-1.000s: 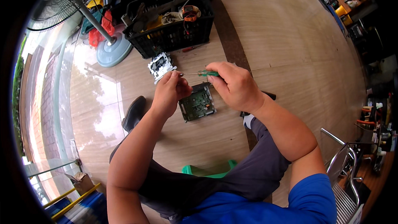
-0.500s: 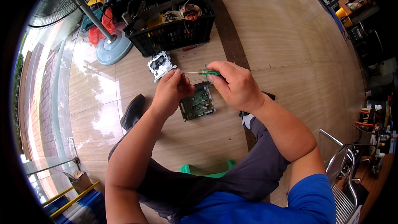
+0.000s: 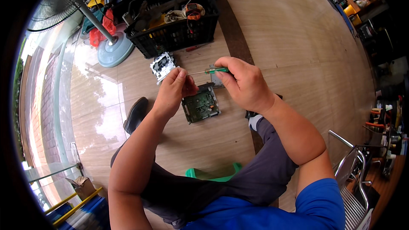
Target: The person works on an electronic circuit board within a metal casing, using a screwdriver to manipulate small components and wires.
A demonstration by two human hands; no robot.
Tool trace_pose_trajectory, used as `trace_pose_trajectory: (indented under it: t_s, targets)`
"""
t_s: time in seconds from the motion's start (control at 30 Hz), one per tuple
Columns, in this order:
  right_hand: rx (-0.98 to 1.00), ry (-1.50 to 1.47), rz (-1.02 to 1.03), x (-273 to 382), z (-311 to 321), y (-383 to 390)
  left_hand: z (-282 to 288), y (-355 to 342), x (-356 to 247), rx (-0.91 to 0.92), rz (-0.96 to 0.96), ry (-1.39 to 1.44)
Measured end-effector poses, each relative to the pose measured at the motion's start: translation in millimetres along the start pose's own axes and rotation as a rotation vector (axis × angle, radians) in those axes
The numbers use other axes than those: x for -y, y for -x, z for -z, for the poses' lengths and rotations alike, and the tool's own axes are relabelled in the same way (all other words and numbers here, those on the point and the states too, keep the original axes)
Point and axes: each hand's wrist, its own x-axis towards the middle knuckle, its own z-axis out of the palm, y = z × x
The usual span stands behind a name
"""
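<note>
Beyond the work stands a black plastic tool crate (image 3: 170,38), far enough off to leave the elbows free. The right hand (image 3: 247,83) has its thumb and fingers closed on the handle of a screwdriver; the left hand (image 3: 169,91) curls its thumb and fingers together at the blade end, though whether they pinch the tip or a small piece I cannot tell. Just below lies a green circuit board (image 3: 201,105) on the floor, with a white-and-black mechanism frame (image 3: 162,67) near the left fingertips. The green-handled screwdriver (image 3: 217,70) is held above the floor, nearly level, between the hands. For good control, the left fingertips should steady the blade end while the right fingers guide the handle lightly, keeping the shaft straight and the tip from slipping towards the board.
</note>
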Motion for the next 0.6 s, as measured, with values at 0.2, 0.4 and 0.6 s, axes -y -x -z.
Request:
trace_pose_trajectory:
  t_s: [0.2,0.4,0.6]
  targets:
    - [-0.008,0.009,0.027,-2,-1,1,-1,0,1,-0.007,0.017,0.032]
    - [0.014,0.011,0.002,-1,-1,2,-5,-1,-2,-0.104,0.082,-0.048]
    - [0.078,0.056,-0.012,-3,-4,5,4,-4,-10,-0.337,0.08,-0.16]
